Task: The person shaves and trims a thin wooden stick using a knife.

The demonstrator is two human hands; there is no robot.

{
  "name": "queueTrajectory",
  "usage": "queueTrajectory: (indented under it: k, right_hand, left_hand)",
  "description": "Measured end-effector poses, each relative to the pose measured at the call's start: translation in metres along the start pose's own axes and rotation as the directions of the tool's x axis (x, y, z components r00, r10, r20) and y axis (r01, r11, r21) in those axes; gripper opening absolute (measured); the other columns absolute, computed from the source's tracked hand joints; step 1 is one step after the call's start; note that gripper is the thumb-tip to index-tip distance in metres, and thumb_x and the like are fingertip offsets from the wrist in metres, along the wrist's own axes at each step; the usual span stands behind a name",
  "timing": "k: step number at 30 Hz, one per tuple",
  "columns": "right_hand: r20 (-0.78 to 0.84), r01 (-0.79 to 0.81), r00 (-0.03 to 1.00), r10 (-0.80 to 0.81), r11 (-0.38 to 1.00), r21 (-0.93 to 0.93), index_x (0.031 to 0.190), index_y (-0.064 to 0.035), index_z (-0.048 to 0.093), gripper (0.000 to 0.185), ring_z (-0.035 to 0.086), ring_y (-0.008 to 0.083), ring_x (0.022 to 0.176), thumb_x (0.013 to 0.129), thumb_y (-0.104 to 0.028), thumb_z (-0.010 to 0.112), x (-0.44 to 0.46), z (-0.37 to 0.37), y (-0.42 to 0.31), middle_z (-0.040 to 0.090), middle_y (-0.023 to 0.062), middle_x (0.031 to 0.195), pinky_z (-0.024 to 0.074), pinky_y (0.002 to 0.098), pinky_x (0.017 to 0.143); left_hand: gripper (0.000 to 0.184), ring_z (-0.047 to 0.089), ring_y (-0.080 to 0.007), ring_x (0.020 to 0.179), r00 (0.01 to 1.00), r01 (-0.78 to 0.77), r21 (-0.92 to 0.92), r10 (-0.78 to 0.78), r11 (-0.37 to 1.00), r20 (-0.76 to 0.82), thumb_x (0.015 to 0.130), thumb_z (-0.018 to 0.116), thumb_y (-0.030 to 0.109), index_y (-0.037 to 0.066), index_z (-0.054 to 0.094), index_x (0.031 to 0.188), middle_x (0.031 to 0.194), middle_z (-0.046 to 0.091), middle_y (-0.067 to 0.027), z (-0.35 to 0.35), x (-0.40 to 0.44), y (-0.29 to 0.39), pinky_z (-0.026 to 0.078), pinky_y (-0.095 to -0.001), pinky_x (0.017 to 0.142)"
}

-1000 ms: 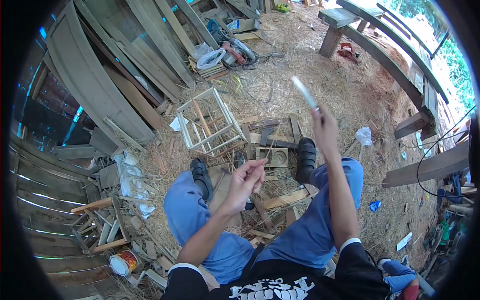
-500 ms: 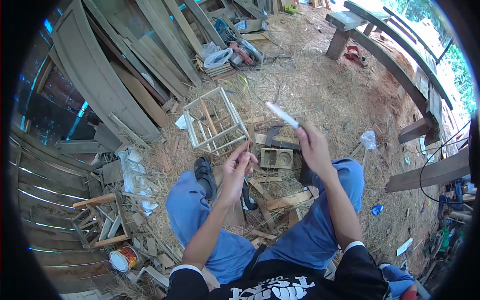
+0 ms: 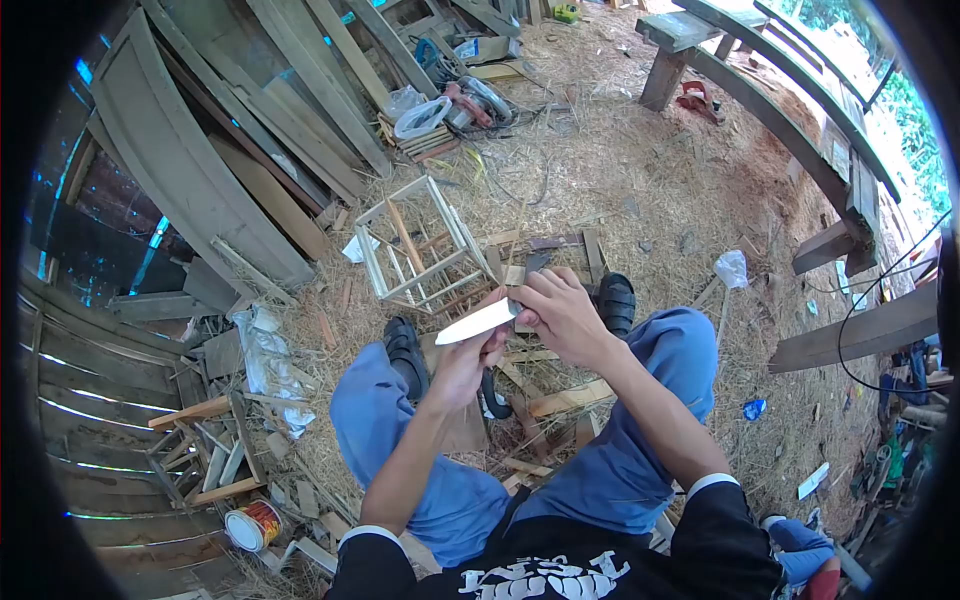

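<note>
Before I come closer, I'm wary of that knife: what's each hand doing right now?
Left hand: partly hidden behind the knife; whether it holds anything cannot be told.
Right hand: closed, holding the knife.

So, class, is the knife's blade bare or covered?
Bare: the knife blade juts from the right hand, its bright flat side showing, with no cover over it.

Wooden frame [image 3: 432,270]: seemingly close obstacle beyond hands [image 3: 567,318]
</note>
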State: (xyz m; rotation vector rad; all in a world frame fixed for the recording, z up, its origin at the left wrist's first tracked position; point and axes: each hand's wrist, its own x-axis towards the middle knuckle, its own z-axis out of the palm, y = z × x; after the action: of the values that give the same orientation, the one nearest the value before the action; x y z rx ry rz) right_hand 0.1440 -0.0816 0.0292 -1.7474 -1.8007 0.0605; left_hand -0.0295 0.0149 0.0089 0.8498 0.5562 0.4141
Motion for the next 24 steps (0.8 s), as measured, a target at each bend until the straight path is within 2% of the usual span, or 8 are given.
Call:
queueTrajectory:
  k: [3,9,10,12,14,17,21,24]
  right_hand:
    - [-0.052,0.060,0.997,-0.063,0.997,-0.058,0.112,-0.0133,0.058,0.028,0.057,0.0268,0.101,0.088,-0.026,0.065,-0.001,0.000,0.001,0.055,0.0071,0.101,0.0384,0.0442,0.097]
    - [-0.083,0.033,0.995,-0.047,0.986,-0.162,0.107,-0.0116,0.060,0.025,0.055,0.0271,0.096,0.084,-0.020,0.066,-0.001,-0.003,0.007,0.052,0.0062,0.094,0.0377,0.0437,0.095]
    - [-0.034,-0.006,0.999,-0.002,0.972,-0.235,0.103,-0.0134,0.059,0.023,0.057,0.0241,0.097,0.084,-0.023,0.068,-0.001,-0.006,0.010,0.056,0.0063,0.097,0.0382,0.0431,0.096]
    - [-0.234,-0.081,0.972,0.007,0.948,-0.307,0.100,-0.0099,0.059,0.013,0.055,0.0263,0.093,0.089,-0.017,0.063,-0.001,-0.005,0.035,0.057,0.0091,0.093,0.0378,0.0432,0.092]
    - [-0.436,-0.525,0.777,0.454,0.849,-0.052,0.099,-0.0061,0.059,0.009,0.055,0.0294,0.093,0.092,-0.012,0.056,0.005,-0.023,0.060,0.058,0.0122,0.091,0.0372,0.0446,0.088]
    - [-0.522,-0.409,0.809,0.269,0.896,-0.171,0.099,-0.0042,0.059,0.013,0.055,0.0322,0.094,0.095,-0.014,0.052,0.005,-0.043,0.053,0.059,0.0142,0.093,0.0375,0.0456,0.084]
    - [-0.279,-0.164,0.949,0.146,0.986,-0.039,0.100,-0.0043,0.059,0.013,0.054,0.0330,0.093,0.089,-0.013,0.059,-0.012,-0.004,0.017,0.057,0.0134,0.092,0.0385,0.0444,0.086]
    - [-0.012,0.016,1.000,-0.016,0.998,0.061,0.103,-0.0069,0.058,0.022,0.055,0.0307,0.093,0.092,-0.025,0.061,-0.006,0.014,0.001,0.055,0.0101,0.093,0.0392,0.0420,0.083]
  left_hand:
    - [0.045,0.035,-0.0023,0.065,0.998,0.051,-0.020,-0.050,0.999,0.025,0.103,0.054,0.015,0.008,0.048,0.147,0.083,0.049,0.0035,0.005,-0.006,0.006,0.026,-0.0183,0.052]
    - [0.045,0.033,-0.0028,0.065,0.994,0.060,-0.096,-0.050,0.994,0.100,0.104,0.051,0.013,0.010,0.046,0.149,0.085,0.046,0.0034,0.002,-0.005,0.007,0.026,-0.0183,0.051]
    - [0.045,0.033,-0.0029,0.065,0.993,0.057,-0.118,-0.044,0.991,0.111,0.104,0.051,0.013,0.010,0.045,0.149,0.084,0.045,0.0036,-0.001,-0.005,0.009,0.026,-0.0182,0.051]
    - [0.045,0.033,-0.0031,0.064,0.987,0.082,-0.121,-0.064,0.989,0.145,0.104,0.051,0.013,0.011,0.045,0.149,0.082,0.046,0.0038,-0.004,-0.008,0.011,0.026,-0.0182,0.051]
    - [0.046,0.033,-0.0031,0.062,0.975,0.133,-0.081,-0.116,0.988,0.188,0.104,0.052,0.014,0.012,0.045,0.149,0.080,0.047,0.0036,-0.005,-0.013,0.012,0.026,-0.0182,0.050]
    - [0.044,0.030,-0.0031,0.060,0.988,0.093,-0.071,-0.083,0.993,0.130,0.104,0.051,0.012,0.011,0.045,0.148,0.079,0.047,0.0025,0.006,-0.013,0.006,0.025,-0.0183,0.049]
    - [0.045,0.033,-0.0020,0.057,0.993,0.031,-0.077,-0.022,0.997,0.117,0.102,0.056,0.014,0.012,0.047,0.146,0.082,0.055,0.0010,-0.012,-0.002,0.003,0.027,-0.0188,0.048]
    - [0.043,0.034,-0.0013,0.061,0.994,0.081,-0.084,-0.074,0.993,0.083,0.104,0.051,0.014,0.012,0.047,0.146,0.083,0.053,0.0021,-0.012,-0.003,0.002,0.028,-0.0183,0.050]
